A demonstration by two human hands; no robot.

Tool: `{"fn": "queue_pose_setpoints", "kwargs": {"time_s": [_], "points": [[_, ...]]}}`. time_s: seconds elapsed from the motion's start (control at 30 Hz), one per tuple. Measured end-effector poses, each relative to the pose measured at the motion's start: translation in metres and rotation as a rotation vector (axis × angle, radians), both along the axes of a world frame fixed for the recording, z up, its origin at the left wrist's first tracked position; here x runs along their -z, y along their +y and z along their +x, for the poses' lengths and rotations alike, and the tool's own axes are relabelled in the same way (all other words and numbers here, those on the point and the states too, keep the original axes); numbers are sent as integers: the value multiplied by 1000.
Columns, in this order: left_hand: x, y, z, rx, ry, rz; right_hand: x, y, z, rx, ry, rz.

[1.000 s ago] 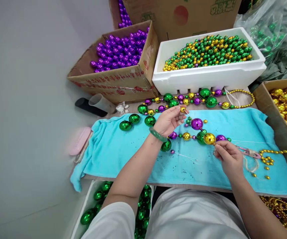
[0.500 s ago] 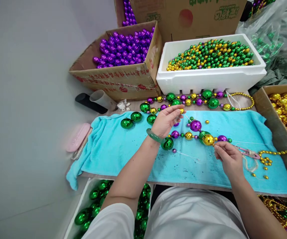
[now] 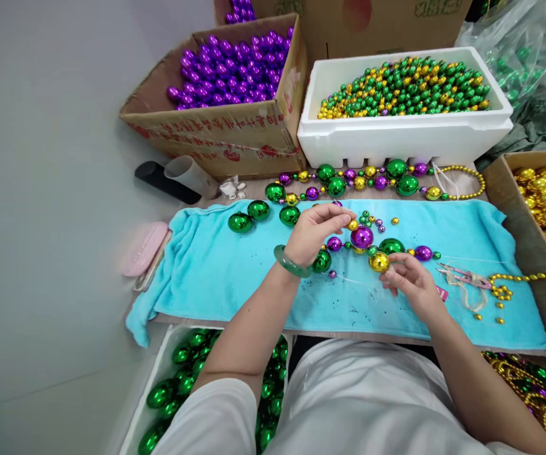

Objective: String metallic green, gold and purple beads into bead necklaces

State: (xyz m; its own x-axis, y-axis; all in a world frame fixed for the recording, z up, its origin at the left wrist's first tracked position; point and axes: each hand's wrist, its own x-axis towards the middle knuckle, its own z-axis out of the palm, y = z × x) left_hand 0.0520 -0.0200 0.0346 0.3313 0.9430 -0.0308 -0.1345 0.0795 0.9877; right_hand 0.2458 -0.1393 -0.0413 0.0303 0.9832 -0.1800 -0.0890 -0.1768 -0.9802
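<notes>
My left hand, with a green bangle at its wrist, pinches a small gold bead. Close beside that bead hangs a large purple bead. A small green bead lies between it and a large gold bead, whose right side is held by the fingers of my right hand. Behind these, a strung row with a big green bead and a purple bead rests on the blue towel. Several small loose beads lie just beyond my hands.
A finished-looking bead necklace lies along the towel's back edge. Behind stand a carton of purple beads and a white foam box. At right are scissors and a carton of gold beads. Large green beads sit at left.
My hands have come closer together; the right moved left with the large gold bead. Purple, green and gold beads now sit close together between my hands, where bare string showed before.
</notes>
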Motion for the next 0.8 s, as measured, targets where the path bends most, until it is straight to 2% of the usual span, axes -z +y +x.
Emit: {"fn": "queue_pose_setpoints", "kwargs": {"time_s": [0.07,0.13,0.2,0.27,0.33,0.43,0.53,0.67,0.8], "points": [[-7,-4,0,0,48,65,-1,0,3,-8,-222,1],[-15,-9,2,9,63,97,-7,3,5,73,-430,77],[-23,-14,4,12,45,91,-18,8,1,151,-500,184],[-32,-18,6,-10,4,56,-30,15,-7,130,-429,261],[-41,-18,4,-52,-39,14,-40,24,-19,33,-314,272],[-53,-13,-5,-87,-47,1,-49,36,-34,-53,-186,225],[-60,-7,-19,-59,14,63,-52,45,-46,-111,-78,149],[-57,-1,-35,-55,42,153,-50,50,-56,-205,50,56],[-39,1,-52,-80,152,263,-44,52,-54,-116,64,106]]}}
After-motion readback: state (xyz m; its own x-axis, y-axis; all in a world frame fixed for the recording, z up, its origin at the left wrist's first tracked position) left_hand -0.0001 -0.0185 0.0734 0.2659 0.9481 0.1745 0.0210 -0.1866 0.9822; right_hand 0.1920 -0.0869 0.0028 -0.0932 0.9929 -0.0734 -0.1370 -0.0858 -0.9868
